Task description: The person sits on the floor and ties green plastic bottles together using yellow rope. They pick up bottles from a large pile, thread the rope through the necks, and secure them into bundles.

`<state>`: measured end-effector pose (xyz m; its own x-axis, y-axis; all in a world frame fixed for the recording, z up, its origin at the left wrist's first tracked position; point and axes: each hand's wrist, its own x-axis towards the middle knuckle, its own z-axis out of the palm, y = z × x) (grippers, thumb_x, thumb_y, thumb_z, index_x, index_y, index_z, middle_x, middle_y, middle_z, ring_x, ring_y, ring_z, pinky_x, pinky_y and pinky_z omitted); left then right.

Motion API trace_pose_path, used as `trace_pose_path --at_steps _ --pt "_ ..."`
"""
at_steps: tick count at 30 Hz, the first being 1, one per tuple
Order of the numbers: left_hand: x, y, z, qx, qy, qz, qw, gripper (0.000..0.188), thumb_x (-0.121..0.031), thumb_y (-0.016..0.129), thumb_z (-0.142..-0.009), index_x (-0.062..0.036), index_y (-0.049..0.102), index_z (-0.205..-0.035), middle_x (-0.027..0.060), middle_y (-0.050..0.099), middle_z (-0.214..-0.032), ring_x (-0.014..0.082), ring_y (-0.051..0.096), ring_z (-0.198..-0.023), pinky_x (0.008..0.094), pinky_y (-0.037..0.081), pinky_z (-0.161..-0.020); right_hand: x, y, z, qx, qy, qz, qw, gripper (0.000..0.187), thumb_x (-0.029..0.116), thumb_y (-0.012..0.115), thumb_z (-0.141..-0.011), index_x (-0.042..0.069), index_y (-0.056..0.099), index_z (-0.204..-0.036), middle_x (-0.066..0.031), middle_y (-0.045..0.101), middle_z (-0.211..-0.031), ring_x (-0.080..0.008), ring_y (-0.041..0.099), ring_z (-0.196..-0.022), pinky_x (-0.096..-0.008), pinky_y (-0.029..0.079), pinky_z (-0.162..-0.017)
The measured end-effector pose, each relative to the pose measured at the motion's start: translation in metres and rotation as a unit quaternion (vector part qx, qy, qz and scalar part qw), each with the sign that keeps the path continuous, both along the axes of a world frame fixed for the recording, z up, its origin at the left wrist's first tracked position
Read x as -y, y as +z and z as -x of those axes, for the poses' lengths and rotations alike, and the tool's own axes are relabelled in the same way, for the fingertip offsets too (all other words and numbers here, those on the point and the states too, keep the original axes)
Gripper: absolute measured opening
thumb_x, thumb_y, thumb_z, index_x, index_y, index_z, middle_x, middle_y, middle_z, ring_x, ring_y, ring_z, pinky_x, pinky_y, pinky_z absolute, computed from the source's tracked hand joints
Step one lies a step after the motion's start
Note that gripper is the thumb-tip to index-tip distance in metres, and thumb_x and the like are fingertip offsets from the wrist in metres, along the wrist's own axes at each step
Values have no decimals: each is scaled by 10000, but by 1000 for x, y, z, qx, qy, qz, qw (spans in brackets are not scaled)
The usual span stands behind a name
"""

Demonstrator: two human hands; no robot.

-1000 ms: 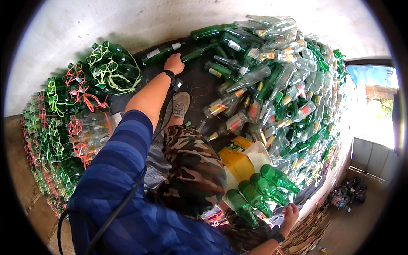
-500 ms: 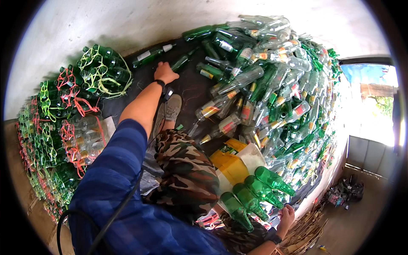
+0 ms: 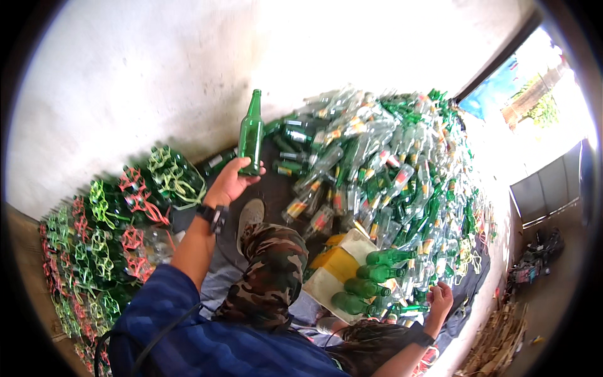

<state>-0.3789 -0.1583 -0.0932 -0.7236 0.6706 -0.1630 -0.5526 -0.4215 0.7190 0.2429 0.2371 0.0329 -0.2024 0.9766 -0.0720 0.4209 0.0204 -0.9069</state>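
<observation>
1. Left hand: fingers wrapped the green bottle near its base, neck up, before the wall; so low a hold could let it topple.
2. Right hand: fingers curled near the bottle row; any pinch was indiscernible.

A storeroom, by the look of it, a rough one full of glass! Across the centre and right, a huge heap of loose bottles, green and clear, sprawling by a bare, scuffed wall. Over at the left, bundles of bottles bound with bright cord, row behind row! Daylight pouring through an opening, upper right; down below it, sticks piled on a plain brown floor.
</observation>
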Motion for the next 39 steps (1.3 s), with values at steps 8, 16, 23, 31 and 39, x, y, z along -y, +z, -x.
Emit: trace_pose_path --at_steps 8,16,23,31,39 --pt "-62 257 -100 -131 21 -128 983 358 -294 764 -968 -82 609 -1211 120 707 -1047 273 734 -958 424 624 -795 13 22 1 -113 36 -2 993 281 122 641 -986 -28 653 -1223 -73 712 -889 -104 658 -678 -230 501 -549" --pt "-135 263 -169 -352 34 -26 935 500 -54 782 -861 -59 552 -1305 25 632 -1109 153 656 -1007 342 573 -872 45 58 -10 -213 -12 -31 977 185 140 658 -996 21 688 -1135 -46 726 -903 -90 663 -692 -224 517 -582" --pt "-181 153 -177 -416 27 137 899 714 -39 894 -756 -15 505 -1356 41 661 -1172 135 642 -1058 325 554 -935 13 11 -30 60 -71 -200 975 160 108 631 -953 -10 722 -1010 -72 724 -787 -115 641 -589 -275 506 -564" --pt "-196 168 -186 -547 43 115 828 799 -240 923 -759 -22 482 -1389 122 743 -1107 221 727 -998 376 562 -914 16 22 -9 70 -45 -147 986 164 100 640 -944 -25 720 -1016 -84 736 -786 -125 670 -601 -281 517 -569" --pt "-189 180 -189 -547 25 132 827 709 -256 908 -796 -7 526 -1339 111 767 -1066 207 740 -947 362 570 -881 22 16 -3 87 -21 -153 984 140 89 646 -945 -24 715 -991 -91 739 -798 -137 687 -610 -283 545 -575"
